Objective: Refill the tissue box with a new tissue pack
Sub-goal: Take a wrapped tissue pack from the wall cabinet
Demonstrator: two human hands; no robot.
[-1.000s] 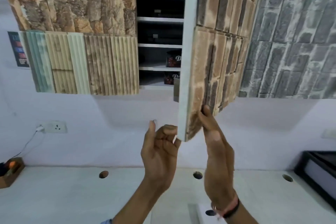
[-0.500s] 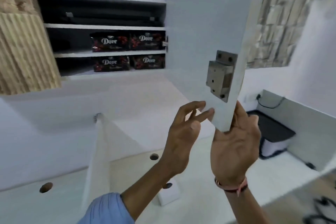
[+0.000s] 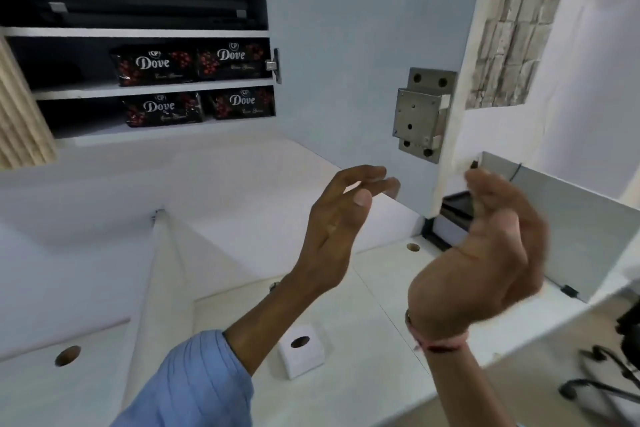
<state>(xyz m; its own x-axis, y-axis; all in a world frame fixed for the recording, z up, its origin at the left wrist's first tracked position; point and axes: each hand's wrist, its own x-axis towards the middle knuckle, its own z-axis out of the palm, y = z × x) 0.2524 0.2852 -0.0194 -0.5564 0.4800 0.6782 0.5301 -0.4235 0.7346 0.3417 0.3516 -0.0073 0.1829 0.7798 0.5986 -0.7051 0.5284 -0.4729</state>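
Observation:
Several dark "Dove" tissue packs point(image 3: 157, 65) lie on the two lowest shelves of the wall cabinet, whose door point(image 3: 363, 45) stands swung wide. A white cube tissue box point(image 3: 302, 350) with a round hole on top sits on the white counter below. My left hand point(image 3: 341, 218) is raised under the door's lower edge, fingers apart, holding nothing. My right hand point(image 3: 495, 253) hovers just right of the door's edge, loosely curled and blurred, apart from the door.
A metal lock point(image 3: 420, 114) is fixed to the door's inner face. The white counter point(image 3: 346, 392) has round cable holes point(image 3: 67, 355). A black device point(image 3: 455, 215) sits at the back right beside a grey partition point(image 3: 571, 225). A chair base point(image 3: 602, 378) is at lower right.
The door has swung from nearly shut to wide open. Both hands have come off its lower edge, and the right hand has dropped away to the right.

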